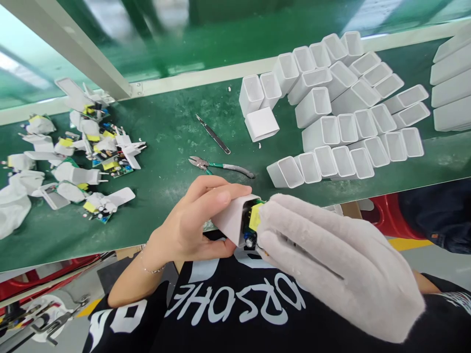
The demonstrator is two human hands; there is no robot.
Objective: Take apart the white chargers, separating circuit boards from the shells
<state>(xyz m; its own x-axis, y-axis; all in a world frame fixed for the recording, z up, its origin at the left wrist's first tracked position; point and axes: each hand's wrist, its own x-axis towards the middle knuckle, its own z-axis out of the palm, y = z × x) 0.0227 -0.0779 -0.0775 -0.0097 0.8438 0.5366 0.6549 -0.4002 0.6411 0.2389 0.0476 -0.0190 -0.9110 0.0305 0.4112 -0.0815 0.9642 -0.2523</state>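
My bare left hand (195, 220) is wrapped round a white plastic casing (231, 220), its open end turned to the right. My right hand (331, 255), in a white glove, closes on a circuit board (253, 218) with a yellow-wrapped part and a small dark capacitor. The board sits partly inside the casing's mouth; its outer end is hidden under the gloved fingers. Just beyond my hands, green-handled side cutters (224, 166) lie on the green bench. Dark tweezers (213, 135) rest a little farther back.
Several white open casings (346, 130) stand in rows on the right, with more casings (452, 83) at the far right edge. A heap of circuit boards with white plastic parts (88, 147) covers the left. A white rail (202, 76) runs along the bench's back.
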